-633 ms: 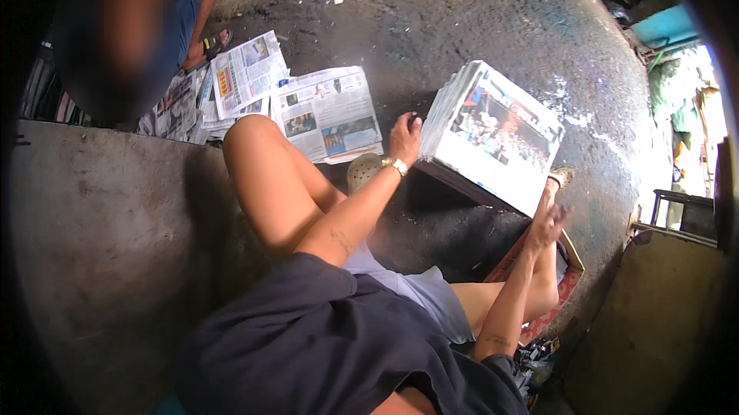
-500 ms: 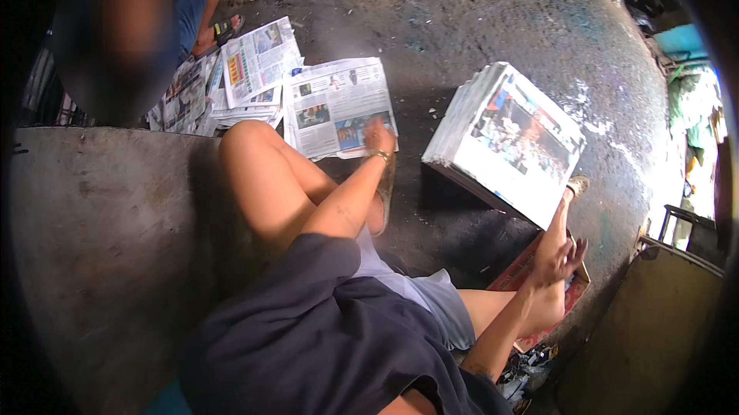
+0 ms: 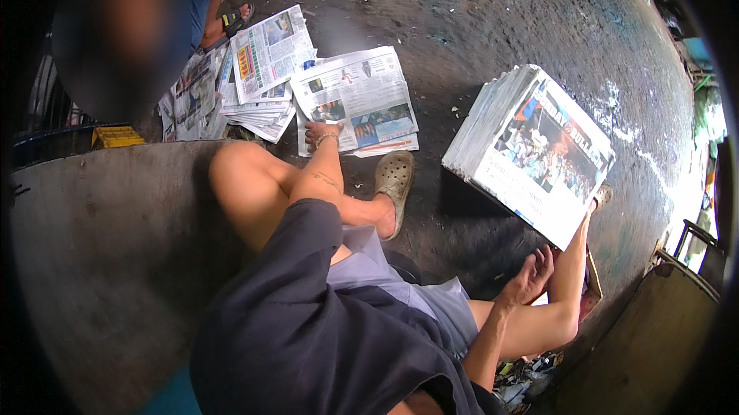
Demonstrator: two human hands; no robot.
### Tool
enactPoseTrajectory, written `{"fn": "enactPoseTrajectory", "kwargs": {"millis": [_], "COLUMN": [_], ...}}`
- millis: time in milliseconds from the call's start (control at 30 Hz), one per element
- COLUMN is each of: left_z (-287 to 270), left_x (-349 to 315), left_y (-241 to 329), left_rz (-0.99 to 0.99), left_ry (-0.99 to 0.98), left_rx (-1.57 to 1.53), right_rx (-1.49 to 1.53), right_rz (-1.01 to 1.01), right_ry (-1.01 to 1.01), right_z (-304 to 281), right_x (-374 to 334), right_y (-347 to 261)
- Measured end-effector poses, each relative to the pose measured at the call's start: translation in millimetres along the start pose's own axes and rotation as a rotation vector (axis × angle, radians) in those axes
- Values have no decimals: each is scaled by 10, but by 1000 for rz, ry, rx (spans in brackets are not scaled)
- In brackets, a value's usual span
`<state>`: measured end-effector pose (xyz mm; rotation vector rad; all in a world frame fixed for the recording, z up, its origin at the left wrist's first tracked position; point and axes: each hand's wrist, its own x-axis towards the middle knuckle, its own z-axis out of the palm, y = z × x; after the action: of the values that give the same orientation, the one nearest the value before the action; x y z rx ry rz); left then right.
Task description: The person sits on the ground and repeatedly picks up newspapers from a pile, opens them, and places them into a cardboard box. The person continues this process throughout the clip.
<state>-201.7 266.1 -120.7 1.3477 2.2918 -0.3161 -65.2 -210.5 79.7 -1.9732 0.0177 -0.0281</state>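
My left hand (image 3: 321,135) lies on the near left edge of a newspaper (image 3: 362,95), palm down, with the thumb apart from the fingers. This paper rests on the floor over another sheet that shows along its lower edge. Left of it, partly overlapping, sits a loose pile of newspapers (image 3: 262,111) with a colour-printed sheet on top. My right hand (image 3: 530,278) hangs in the air beside my right shin, fingers extended and holding nothing. Just above that hand is a tall, neat newspaper stack (image 3: 539,157) with a large colour photo on its top page.
Another person's sandalled foot (image 3: 231,21) is beyond the loose papers at the upper left. A yellow crate (image 3: 117,137) shows past the grey surface (image 3: 115,230) on my left. A box edge (image 3: 592,284) and scraps (image 3: 523,384) lie by my right leg. A board (image 3: 639,338) stands at right.
My left hand has slid from the newspaper's right side to its near left edge. My right hand has shifted left and its fingers are closer together. The view has also moved slightly.
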Motion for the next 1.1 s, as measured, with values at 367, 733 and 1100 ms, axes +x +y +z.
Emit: {"fn": "enactPoseTrajectory", "kwargs": {"millis": [367, 733, 1100], "left_z": [-717, -2664, -2771], "left_x": [-165, -2015, -2911], "left_y": [218, -607, 226], "left_rz": [478, 1198, 2039], "left_ry": [-445, -626, -150], "left_rx": [-945, -1019, -131], "right_rx": [59, 554, 765], "right_rz": [-231, 260, 66], "right_ry": [-262, -926, -529], "right_z": [802, 760, -976], "right_x": [-1, 604, 454], "right_y": [-486, -1290, -1431]}}
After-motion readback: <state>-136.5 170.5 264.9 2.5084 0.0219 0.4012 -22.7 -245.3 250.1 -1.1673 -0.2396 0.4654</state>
